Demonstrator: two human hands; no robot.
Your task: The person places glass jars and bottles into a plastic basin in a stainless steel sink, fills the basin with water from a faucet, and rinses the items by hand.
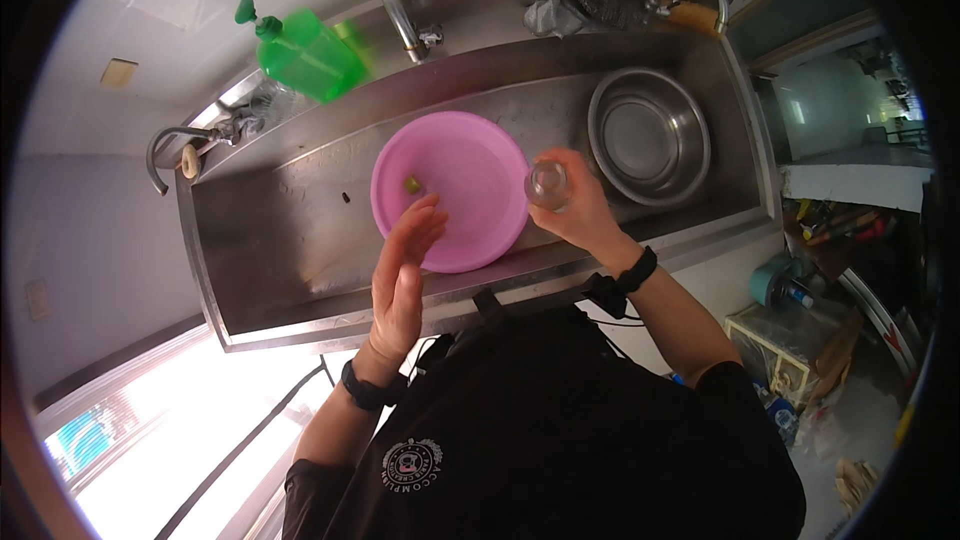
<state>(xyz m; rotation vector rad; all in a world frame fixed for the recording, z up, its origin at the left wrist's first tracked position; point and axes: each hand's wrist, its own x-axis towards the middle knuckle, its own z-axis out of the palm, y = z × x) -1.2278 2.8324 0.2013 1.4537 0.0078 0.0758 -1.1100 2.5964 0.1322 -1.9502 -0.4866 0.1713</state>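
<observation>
A pink plastic basin (480,165) stands in a long stainless steel sink (262,240). Inside it, near its left side, lies a small green piece (412,184). My left hand (405,270) is raised over the basin's lower left rim, fingers extended together, the thumb apart, holding nothing that I can see. At the basin's right rim my right hand (574,202) grips a clear glass vessel (548,184), seen end-on. To the right of that hand sits a stainless steel bowl (645,136) in the sink.
Three metal faucets (401,19) line the sink's back and corners. A green pump bottle (311,56) stands on the back ledge at left, a grey cloth (553,13) farther right. A small dark bit (346,197) lies left of the basin. Boxes and tools are at the right.
</observation>
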